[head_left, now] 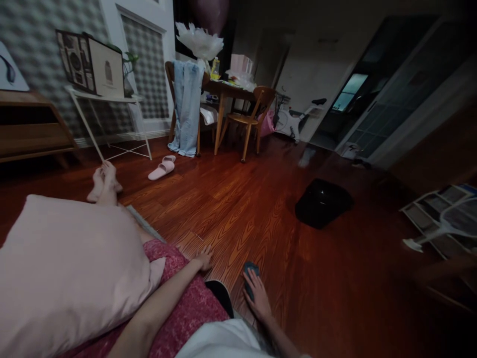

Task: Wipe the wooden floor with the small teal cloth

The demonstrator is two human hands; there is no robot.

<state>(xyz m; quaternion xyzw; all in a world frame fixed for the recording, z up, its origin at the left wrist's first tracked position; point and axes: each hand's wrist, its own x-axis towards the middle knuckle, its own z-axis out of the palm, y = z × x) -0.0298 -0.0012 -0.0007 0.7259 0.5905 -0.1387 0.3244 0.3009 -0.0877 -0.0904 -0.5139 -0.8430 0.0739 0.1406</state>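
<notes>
One pillow (74, 263): is filling near left, pale pink, lying on red-pink cover (194, 318).
Right hand (258, 294): is lying over blue cloth (251, 267), fingers stretching nearly flat on top; not visibly clenching it, palm side hiding.
Cloth place: is sitting crumpled on wood floor (238, 214), beneath the right fingers, well apart from black container.
Cloth feel: is looking light, limp, soft, not fragile; likely sliding easily on smooth-looking boards.
Cloth hold: bunched middle is seeming best for pressing down; a loose edge is probably suiting a pinch.
Left hand (203, 257): is resting just past the cover's edge, fingers spreading, grip released, nothing showing in it; floor contact, cannot tell.
Black container (322, 203): is standing farther out, right of centre; contents not showing.
Bare feet (106, 181): are poking out beyond the pillow.
Pink slippers (162, 169): are lying close together on the boards.
Desk (233, 89): is standing at back, carrying clutter; wooden chair (244, 119) is standing beside it, jeans (185, 107) are hanging over another.
Exercise bike (290, 122): is standing dim against the far wall.
</notes>
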